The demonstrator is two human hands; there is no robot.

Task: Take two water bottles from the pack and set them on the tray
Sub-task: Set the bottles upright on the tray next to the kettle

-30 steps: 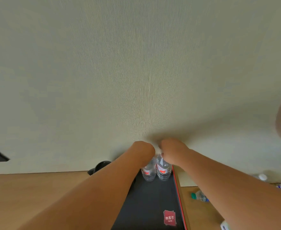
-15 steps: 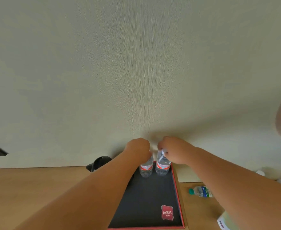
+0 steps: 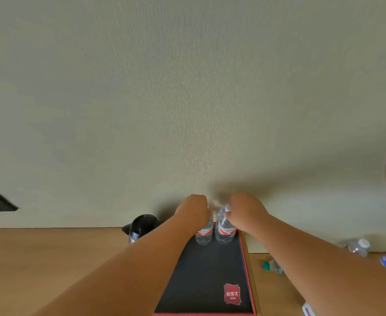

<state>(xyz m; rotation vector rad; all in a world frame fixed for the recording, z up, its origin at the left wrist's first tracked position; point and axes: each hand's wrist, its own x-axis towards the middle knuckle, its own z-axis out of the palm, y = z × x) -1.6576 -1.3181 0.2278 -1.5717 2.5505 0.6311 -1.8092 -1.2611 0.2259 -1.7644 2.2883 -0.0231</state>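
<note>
Outstretched, both hands' fingers curl round the tops of two upright bottles (image 3: 203,233) on the tray (image 3: 201,281).

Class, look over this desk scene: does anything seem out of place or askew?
Yes. A green-capped bottle lies on its side on the desk, right of the tray, whereas the two tray bottles stand upright.

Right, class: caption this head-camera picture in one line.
Left hand and right hand grip two upright water bottles at the far end of a black tray.
</note>
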